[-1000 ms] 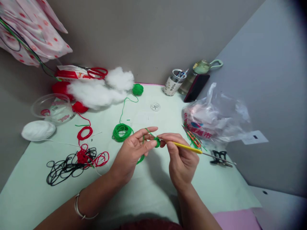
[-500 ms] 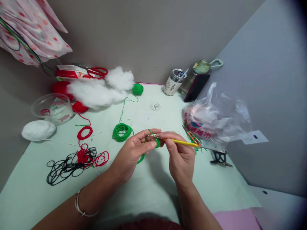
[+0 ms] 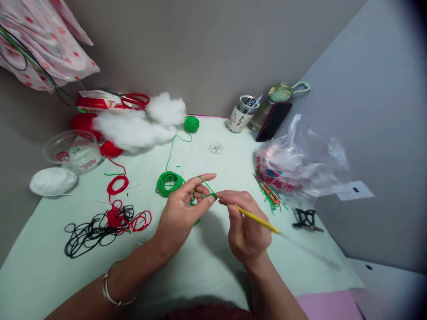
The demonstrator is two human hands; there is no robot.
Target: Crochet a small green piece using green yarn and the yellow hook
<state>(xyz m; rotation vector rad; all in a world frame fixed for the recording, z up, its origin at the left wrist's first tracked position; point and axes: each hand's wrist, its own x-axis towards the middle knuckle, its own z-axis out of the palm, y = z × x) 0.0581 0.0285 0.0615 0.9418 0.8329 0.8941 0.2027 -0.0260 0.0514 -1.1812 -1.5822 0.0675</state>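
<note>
Left hand (image 3: 183, 204): thumb and fingers pinching a small green yarn piece (image 3: 212, 195), a strand of green yarn looped over the raised index finger; bracelet (image 3: 106, 286) at the wrist. Right hand (image 3: 250, 226): closed around a yellow-handled hook (image 3: 256, 218), its front end at the green piece, its rear shaft blurred by motion and slanting toward the lower right. The green piece: held above the middle of the tabletop (image 3: 293, 266), between the two hands, largely hidden by fingers. Just beyond the left hand: one coil of green yarn (image 3: 162, 186), joined by a strand to a green ball (image 3: 191, 124) farther back. Left side: black cord (image 3: 83, 235), tangled, with a red yarn piece (image 3: 114, 217) on it; white ball (image 3: 53, 181); clear plastic tub (image 3: 91, 162); white stuffing (image 3: 133, 131); red-handled scissors (image 3: 135, 101) on a red-and-white box (image 3: 93, 103). Back, near centre: small round clear dish (image 3: 216, 148) containing rings. Right side: can (image 3: 239, 119) of pens, upright; green-topped bottle (image 3: 280, 92) behind a dark phone (image 3: 275, 122), leaning; translucent plastic bag (image 3: 307, 164); orange-handled snips (image 3: 274, 196) among green yarn ends; black clip (image 3: 305, 218), lying near the right edge.
</note>
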